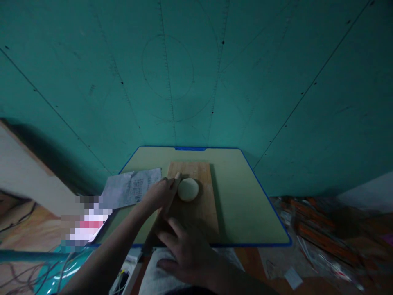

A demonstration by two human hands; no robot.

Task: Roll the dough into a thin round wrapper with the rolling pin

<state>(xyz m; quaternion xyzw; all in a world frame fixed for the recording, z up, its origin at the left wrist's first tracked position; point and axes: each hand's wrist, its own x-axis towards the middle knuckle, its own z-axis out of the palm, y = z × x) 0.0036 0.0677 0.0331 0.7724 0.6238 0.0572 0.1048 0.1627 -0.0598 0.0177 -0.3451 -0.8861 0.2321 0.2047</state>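
Note:
On a wooden board (204,176) lies a pale round disc (188,189), which looks like dough. Just left of it, a light wooden rolling pin (172,197) slants across the board. My left hand (161,191) is closed round its upper part, close to the disc. My right hand (187,250) is nearer to me, over the board's front edge, fingers apart and bent near the pin's lower end. Whether they touch it is too dark to tell. A dark shape under the lower end of the pin cannot be made out.
The small table (245,205) has a blue rim and stands against a green wall (196,82). A printed sheet of paper (132,188) lies on its left side. Orange and plastic-wrapped items (325,237) lie on the floor at right. Cables and a teal stool-like object (58,270) are at lower left.

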